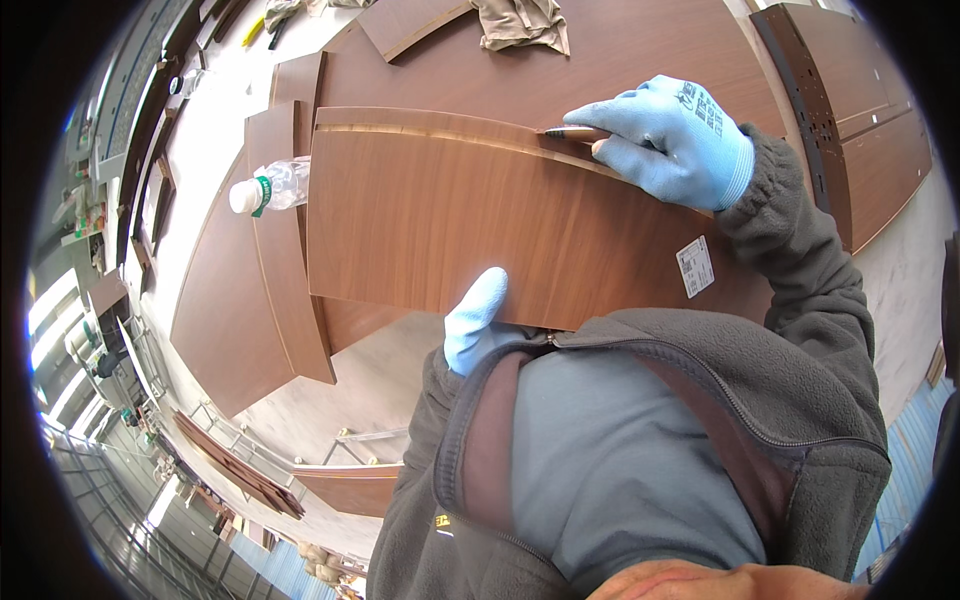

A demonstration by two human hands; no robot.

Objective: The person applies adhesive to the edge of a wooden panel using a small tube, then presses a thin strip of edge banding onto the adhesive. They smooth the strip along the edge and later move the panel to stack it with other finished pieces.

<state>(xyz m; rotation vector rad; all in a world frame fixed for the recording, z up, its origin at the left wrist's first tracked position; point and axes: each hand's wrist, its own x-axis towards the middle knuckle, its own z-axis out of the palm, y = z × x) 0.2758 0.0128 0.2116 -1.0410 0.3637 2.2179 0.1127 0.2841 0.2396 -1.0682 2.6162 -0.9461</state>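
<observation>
A brown wood-grain panel [430,215] lies across the middle of the view, its far long edge showing a paler strip. My left hand [474,322], in a light blue glove, grips the near edge of this panel; the thumb rests on top and the other fingers are mostly hidden below. Over the panel's far edge, my gloved right hand [668,145] pinches a slim, dark, pen-like tool [572,132]. Its tip points left along the pale strip, at or just above it; contact is hard to make out. A white label [695,267] is stuck near the panel's right end.
Beyond the panel is a large brown board [620,70] with a crumpled beige cloth [520,22] on it. A clear plastic bottle [285,185] with a white cap lies against the panel's left end. More boards [225,290] are at left, and stacked panels [880,130] stand right.
</observation>
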